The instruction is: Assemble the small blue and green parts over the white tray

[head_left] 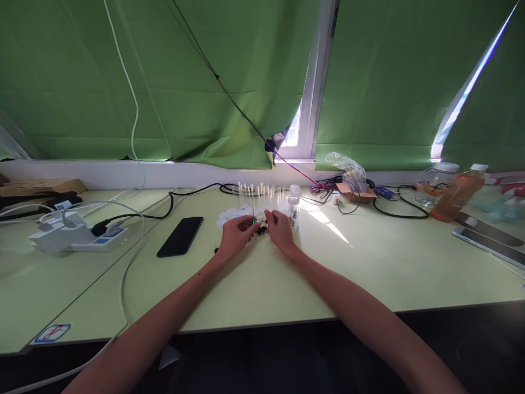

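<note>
At the middle of the pale green table, my left hand (238,234) and my right hand (280,232) are close together, each with thumb and fingers pinched. Between the fingertips is a cluster of tiny parts (261,230), some black, with a bit of green by the left fingers. What each pinch holds is too small to make out. Just behind the hands stands a row of clear tubes (262,192). White round caps (226,215) lie beyond my left hand. A small clear container with a white top (294,209) stands right beside my right hand.
A black phone (180,237) lies left of my hands. Farther left is a white power strip (82,232) with plugs and cables. At the right are a small cardboard box (356,192), a clear jar (432,186), an orange-liquid bottle (457,196) and a tablet-like slab (492,246).
</note>
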{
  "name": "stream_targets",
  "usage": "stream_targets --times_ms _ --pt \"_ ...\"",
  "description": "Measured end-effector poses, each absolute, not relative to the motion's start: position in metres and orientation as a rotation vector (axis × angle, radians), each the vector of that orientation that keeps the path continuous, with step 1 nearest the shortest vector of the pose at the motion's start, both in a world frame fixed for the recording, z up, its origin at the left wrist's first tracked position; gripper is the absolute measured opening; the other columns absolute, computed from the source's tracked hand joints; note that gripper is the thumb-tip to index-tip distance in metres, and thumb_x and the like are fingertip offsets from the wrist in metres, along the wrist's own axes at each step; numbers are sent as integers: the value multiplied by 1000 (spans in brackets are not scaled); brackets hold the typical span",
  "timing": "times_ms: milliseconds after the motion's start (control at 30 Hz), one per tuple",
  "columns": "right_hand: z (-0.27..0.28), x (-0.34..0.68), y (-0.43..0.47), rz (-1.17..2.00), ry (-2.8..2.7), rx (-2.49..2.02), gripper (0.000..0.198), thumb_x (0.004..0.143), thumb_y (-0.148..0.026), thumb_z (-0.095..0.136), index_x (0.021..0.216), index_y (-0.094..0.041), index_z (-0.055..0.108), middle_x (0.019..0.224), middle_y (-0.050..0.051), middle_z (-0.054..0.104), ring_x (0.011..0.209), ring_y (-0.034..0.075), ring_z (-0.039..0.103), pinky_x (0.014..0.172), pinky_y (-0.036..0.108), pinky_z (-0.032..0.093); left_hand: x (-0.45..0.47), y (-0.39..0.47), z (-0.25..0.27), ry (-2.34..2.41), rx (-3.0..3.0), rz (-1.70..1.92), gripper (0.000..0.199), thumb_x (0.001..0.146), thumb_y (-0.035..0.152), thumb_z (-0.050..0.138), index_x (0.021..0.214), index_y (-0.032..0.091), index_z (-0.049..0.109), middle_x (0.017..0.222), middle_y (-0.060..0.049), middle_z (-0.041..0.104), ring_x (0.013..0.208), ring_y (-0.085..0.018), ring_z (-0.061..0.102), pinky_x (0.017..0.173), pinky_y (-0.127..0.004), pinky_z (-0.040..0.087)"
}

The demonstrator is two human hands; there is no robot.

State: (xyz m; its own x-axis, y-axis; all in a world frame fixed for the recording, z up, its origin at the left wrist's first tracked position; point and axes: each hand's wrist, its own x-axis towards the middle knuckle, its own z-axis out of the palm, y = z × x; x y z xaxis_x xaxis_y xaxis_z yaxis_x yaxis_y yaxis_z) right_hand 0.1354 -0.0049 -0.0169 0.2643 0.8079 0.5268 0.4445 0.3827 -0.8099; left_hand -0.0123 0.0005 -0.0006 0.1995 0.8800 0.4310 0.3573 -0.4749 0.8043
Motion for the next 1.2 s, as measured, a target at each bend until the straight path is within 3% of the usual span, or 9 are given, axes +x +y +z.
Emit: stream_targets --times_ms 200,1000,1200 --pt "-14 134 -10 354 -1420 -1250 45 93 -48 44 58 -20 50 49 -4 50 52 10 42 57 23 34 -15 5 -3 1181 1913 1271 30 75 44 66 87 16 69 61 -1 63 51 -13 54 51 -24 43" --pt "-17 134 -9 299 -1485 -1264 45 94 -45 44 56 -20 44 49 -4 49 51 10 39 55 24 31 -18 9 -1 1278 1995 1241 27 75 41 65 86 17 70 66 -2 68 59 -17 62 54 -26 45" --pt "-18 136 -6 234 -1502 -1289 42 94 -42 45 58 -19 45 51 -3 51 52 10 36 55 25 28 -21 12 -2 1342 1958 1238 30 76 42 64 90 17 71 60 -1 67 54 -17 62 56 -27 46"
